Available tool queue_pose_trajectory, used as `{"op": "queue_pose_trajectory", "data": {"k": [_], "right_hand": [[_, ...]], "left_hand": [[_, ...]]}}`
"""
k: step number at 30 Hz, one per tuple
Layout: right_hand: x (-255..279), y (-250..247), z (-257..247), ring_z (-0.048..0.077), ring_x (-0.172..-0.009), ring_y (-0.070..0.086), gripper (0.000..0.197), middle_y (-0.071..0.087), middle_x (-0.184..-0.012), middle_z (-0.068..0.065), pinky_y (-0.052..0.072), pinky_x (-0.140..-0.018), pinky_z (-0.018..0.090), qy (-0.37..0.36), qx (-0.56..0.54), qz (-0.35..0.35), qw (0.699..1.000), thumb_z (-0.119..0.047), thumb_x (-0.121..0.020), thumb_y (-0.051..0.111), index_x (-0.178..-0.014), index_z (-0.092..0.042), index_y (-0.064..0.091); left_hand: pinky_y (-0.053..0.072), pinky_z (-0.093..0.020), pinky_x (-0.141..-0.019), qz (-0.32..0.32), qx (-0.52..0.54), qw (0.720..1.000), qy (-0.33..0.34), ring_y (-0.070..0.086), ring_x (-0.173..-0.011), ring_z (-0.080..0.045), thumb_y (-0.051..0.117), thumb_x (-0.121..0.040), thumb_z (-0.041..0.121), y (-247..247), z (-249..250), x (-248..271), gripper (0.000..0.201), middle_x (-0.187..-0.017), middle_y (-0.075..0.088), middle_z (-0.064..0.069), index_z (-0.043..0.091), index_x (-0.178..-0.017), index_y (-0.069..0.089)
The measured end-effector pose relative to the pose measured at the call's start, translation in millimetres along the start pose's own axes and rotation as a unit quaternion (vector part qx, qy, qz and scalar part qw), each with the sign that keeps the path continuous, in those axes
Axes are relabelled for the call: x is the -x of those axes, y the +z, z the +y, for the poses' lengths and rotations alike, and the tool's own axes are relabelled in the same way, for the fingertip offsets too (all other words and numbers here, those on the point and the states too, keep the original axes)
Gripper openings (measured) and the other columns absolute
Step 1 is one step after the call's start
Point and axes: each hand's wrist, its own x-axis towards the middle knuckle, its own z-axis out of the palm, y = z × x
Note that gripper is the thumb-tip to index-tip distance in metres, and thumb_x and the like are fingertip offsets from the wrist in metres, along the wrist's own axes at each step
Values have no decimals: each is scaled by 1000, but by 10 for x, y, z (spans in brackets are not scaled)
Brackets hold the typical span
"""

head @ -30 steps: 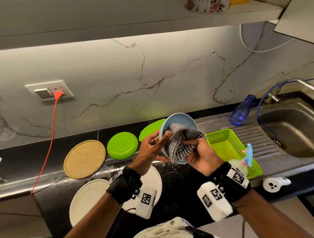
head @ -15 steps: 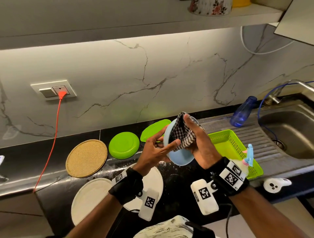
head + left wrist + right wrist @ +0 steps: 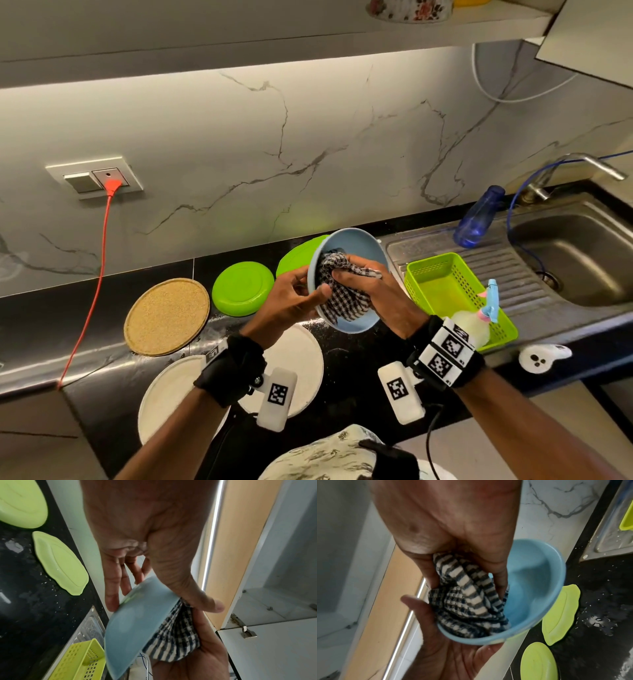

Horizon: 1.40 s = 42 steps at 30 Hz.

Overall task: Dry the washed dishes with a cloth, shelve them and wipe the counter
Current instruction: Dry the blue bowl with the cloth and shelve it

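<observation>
Left hand [image 3: 291, 301] tilts blue bowl [image 3: 356, 246] toward viewer; right hand [image 3: 373, 294] presses cloth [image 3: 342, 294] inside.

A light blue bowl [image 3: 347, 281] is held tilted above the black counter [image 3: 342, 363], its opening turned toward the person. A bunched black-and-white checked cloth [image 3: 346, 294] fills its inside. Two green plates [image 3: 242, 287] and two white plates [image 3: 164, 394] lie flat on the wet counter

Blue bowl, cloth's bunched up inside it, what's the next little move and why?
Probably sweep the checked cloth round the inner wall. The right hand presses it into one side of the blue bowl, the far side shows bare, and the left hand grips the rim to steady it.
</observation>
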Motion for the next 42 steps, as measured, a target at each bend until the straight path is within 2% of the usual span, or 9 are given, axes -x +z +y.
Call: {"op": "queue_pose_trajectory", "data": {"k": [5, 9, 14, 17, 24, 30, 36, 39, 42], "right_hand": [[32, 9, 67, 25, -115, 64, 35, 70, -120, 4, 55, -100, 46, -29, 106, -48, 993, -29, -97, 66, -130, -17, 65], [86, 19, 64, 17, -117, 64, 45, 68, -126, -1, 57, -100, 41, -69, 220, -121, 966, -40, -95, 66, -136, -23, 62], [176, -131, 2, 17, -113, 66, 44, 70, -127, 0, 52, -96, 27, -82, 499, -208, 837, -24, -93, 70, -136, -26, 62], [163, -255, -75, 27, -103, 67, 39, 72, -111, 5, 47, -89, 35, -138, 691, -112, 700, -26, -83, 72, -122, -22, 67], [40, -179, 132, 30, -108, 62, 32, 71, -107, 5, 46, -90, 43, -301, 665, 57, 682, -25, -79, 66, -108, -17, 75], [-10, -299, 332, 23, -112, 61, 45, 73, -107, -7, 34, -89, 41, -160, 688, 41, 706, -46, -71, 76, -113, -29, 72], [206, -174, 408, 16, -108, 70, 31, 75, -115, -3, 55, -97, 38, 26, 303, -159, 939, -31, -87, 76, -116, -20, 74], [247, -227, 437, 21, -108, 70, 33, 74, -116, 5, 53, -102, 46, 110, 74, -121, 984, -27, -79, 84, -110, -18, 75], [292, -335, 252, 16, -91, 73, 17, 78, -101, 3, 57, -85, 35, -20, 86, -20, 996, -18, -86, 81, -102, -16, 76]], "left_hand": [[62, -49, -83, 4, -17, 999, -51, 72, -107, -33, 64, -63, 89, -37, -21, 10, 104, -112, 75, -17, 1, -119, 65], [54, -63, -96, 38, -4, 994, -99, 71, -109, -39, 60, -94, 59, -33, 18, 16, 62, -112, 75, -18, 1, -115, 71], [57, -61, -90, 77, -12, 992, -99, 72, -105, -39, 69, -85, 65, -14, 51, 48, 69, -108, 76, -16, 2, -112, 72], [59, -60, -85, 99, -26, 991, -87, 73, -101, -36, 73, -81, 60, 45, 49, 68, 66, -105, 76, -16, 1, -111, 72], [65, -39, -72, 116, -35, 987, -105, 76, -82, -20, 81, -75, 47, 202, 140, 24, 43, -90, 79, -5, 10, -96, 75], [62, -47, -71, 156, -50, 985, -55, 76, -86, -30, 93, -70, 39, 165, 40, -25, 48, -91, 78, -8, 6, -100, 75], [54, -40, -62, 191, -71, 978, -44, 74, -74, -28, 90, -55, 56, 169, -83, -91, 55, -81, 78, -7, 12, -86, 79], [51, -40, -64, 186, -62, 979, -60, 70, -70, -25, 89, -53, 59, 191, -129, -75, 59, -81, 76, -12, 9, -83, 78], [50, -41, -65, 200, -50, 977, -60, 67, -70, -24, 90, -55, 58, 142, -167, -76, 65, -84, 75, -18, 2, -84, 76]]}}
